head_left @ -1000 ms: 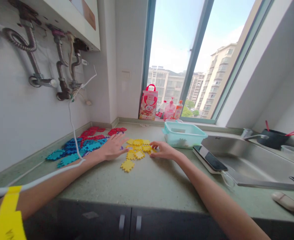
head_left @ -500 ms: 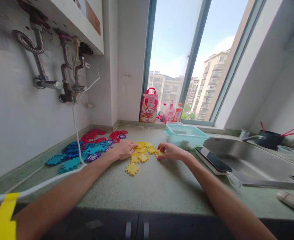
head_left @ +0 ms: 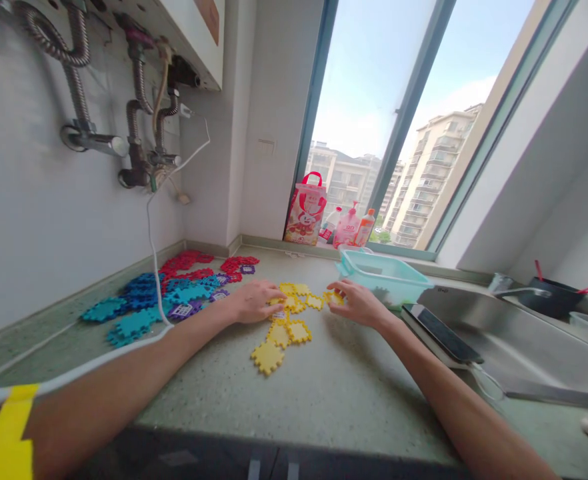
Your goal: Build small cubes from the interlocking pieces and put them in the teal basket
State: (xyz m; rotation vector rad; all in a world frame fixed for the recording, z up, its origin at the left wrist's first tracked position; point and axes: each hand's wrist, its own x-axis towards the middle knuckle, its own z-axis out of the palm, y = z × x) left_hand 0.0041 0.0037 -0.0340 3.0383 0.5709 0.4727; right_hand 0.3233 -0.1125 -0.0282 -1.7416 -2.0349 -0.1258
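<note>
Two bare forearms reach from the near edge of a speckled green table (head_left: pixel 324 393) toward its middle. Nearest lies a loose yellow puzzle tile (head_left: pixel 268 357), with two more yellow tiles (head_left: pixel 289 331) just beyond it. The left hand (head_left: pixel 252 301) rests palm down, fingers curled loosely, touching the left side of a cluster of yellow tiles (head_left: pixel 299 298). The right hand (head_left: pixel 359 302) sits at the cluster's right side, fingertips pinched on a small yellow tile (head_left: pixel 336 297). Toward the table's left edge lie blue tiles (head_left: pixel 139 307) and, farther back, red tiles (head_left: pixel 199 263). Just beyond the right hand stands a teal plastic bin (head_left: pixel 387 277), with a phone (head_left: pixel 437 330) by the sink at the right. At the far edge, by the window, stand a red bag (head_left: pixel 305 210) and bottles (head_left: pixel 351 228).
</note>
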